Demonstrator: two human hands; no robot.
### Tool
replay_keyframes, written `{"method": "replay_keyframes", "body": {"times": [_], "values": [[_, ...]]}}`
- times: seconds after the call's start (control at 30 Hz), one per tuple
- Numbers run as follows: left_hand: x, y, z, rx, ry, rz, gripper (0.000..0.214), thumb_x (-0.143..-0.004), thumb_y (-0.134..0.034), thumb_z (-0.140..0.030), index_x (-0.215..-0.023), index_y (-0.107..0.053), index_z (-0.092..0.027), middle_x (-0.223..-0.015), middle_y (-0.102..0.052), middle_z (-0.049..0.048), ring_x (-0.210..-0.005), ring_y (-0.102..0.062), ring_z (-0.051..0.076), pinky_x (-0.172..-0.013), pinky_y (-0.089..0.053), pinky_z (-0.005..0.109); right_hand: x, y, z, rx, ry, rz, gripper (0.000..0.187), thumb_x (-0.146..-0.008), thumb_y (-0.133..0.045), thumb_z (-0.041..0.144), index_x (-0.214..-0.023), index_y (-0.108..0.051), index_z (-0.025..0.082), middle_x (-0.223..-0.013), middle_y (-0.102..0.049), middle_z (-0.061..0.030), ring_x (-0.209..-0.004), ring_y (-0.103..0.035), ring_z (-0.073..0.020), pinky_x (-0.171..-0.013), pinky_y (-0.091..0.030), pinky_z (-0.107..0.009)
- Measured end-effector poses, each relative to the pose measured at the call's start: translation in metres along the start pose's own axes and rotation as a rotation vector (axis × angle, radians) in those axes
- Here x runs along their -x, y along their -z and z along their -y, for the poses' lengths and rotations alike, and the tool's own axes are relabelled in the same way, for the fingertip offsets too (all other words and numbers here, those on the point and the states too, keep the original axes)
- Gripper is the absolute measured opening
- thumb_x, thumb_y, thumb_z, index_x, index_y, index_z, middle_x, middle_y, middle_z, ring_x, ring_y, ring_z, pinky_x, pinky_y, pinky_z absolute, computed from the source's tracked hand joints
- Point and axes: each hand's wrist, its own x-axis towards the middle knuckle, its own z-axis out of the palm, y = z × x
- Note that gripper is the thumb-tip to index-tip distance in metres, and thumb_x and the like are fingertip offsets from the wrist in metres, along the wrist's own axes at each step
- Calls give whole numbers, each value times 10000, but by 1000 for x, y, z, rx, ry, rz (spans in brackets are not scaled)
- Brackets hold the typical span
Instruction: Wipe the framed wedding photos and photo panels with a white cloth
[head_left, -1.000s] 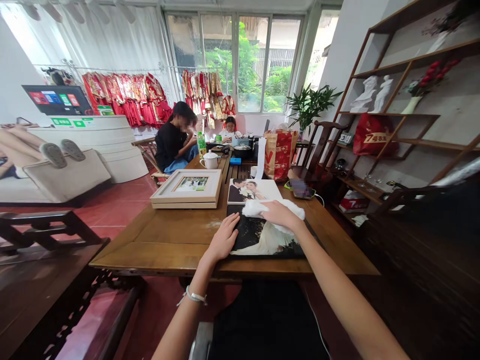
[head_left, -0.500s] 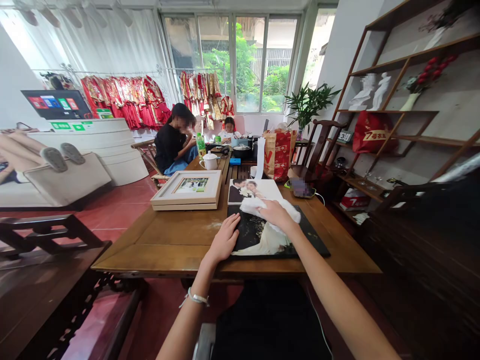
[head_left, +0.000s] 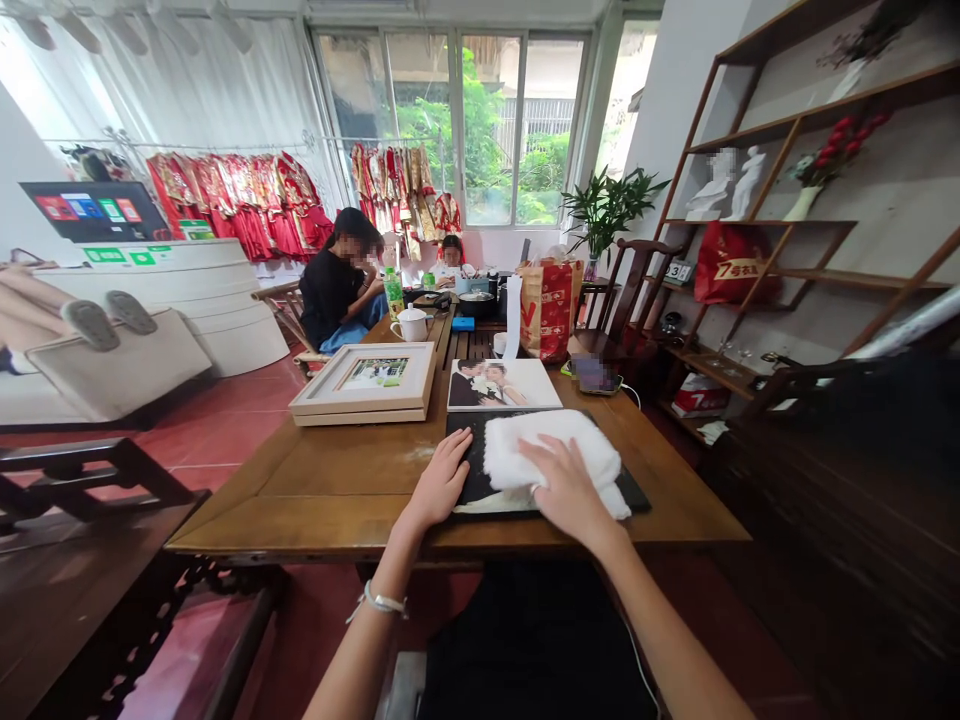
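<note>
A dark photo panel (head_left: pixel 466 487) lies flat near the table's front edge, its picture partly covered by a folded white fluffy towel (head_left: pixel 517 452). My right hand (head_left: pixel 566 485) rests on the towel with its fingers spread, pressing from above; a ring shows on one finger. At the panel's left edge, my left hand (head_left: pixel 444 478) lies flat with fingers stretched out, holding nothing. Just behind the panel is a paler photo print (head_left: pixel 517 385) of a couple with a bouquet.
Stacked picture frames (head_left: pixel 360 410) sit on the table (head_left: pixel 300 500) to the left. Behind are a white lidded cup (head_left: pixel 411 324), a red-and-brown paper bag (head_left: pixel 551 310) and a phone with a cable (head_left: pixel 596 375). Another person (head_left: pixel 341 280) sits at the far left side.
My right hand has come back toward me with the towel, which now spreads over most of the panel's picture and uncovers the couple print. My left hand stays on the panel's edge.
</note>
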Motion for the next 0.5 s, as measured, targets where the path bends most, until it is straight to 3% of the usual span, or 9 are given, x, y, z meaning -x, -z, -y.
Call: {"method": "replay_keyframes", "body": {"times": [0.1,0.17,0.33,0.43,0.5], "values": [[0,0,-1,1,9,4,458,-844,-352,-150,-1293,-442,-161,-1401,-385,97,-1324,-279,200,-1109,-212,442,27,3,26,-83,106,54,696,-557,-401,62,-1207,-529,275,-1343,-483,47,-1303,-280,-237,-1097,-53,-531],[0,1,-1,2,9,10,464,-840,-351,-141,-1296,-439,-160,-1403,-383,96,-1327,-272,200,-1110,-207,445,43,9,28,-120,109,76,706,-548,-392,61,-1203,-529,286,-1338,-487,52,-1308,-283,-216,-1109,-66,-505],[1,2,-3,22,9,3,443,-861,-366,-178,-1297,-439,-180,-1401,-388,82,-1325,-280,195,-1115,-201,432,55,18,-21,-63,-22,-27,641,-639,-391,82,-1248,-507,241,-1294,-529,-22,-1262,-380,-200,-1112,-153,-459],[1,2,-3,24,10,4,444,-858,-369,-176,-1296,-441,-154,-1400,-388,100,-1324,-281,200,-1116,-200,431,39,22,-56,36,-159,-96,521,-713,-401,144,-1210,-549,188,-1269,-544,-79,-1230,-422,-237,-1088,-221,-450],[1,2,-3,19,14,8,445,-858,-366,-174,-1296,-439,-137,-1400,-386,110,-1324,-279,204,-1115,-197,435,20,26,-69,92,-262,-77,498,-744,-398,173,-1219,-542,135,-1280,-531,-116,-1227,-421,-256,-1073,-244,-442]]}}
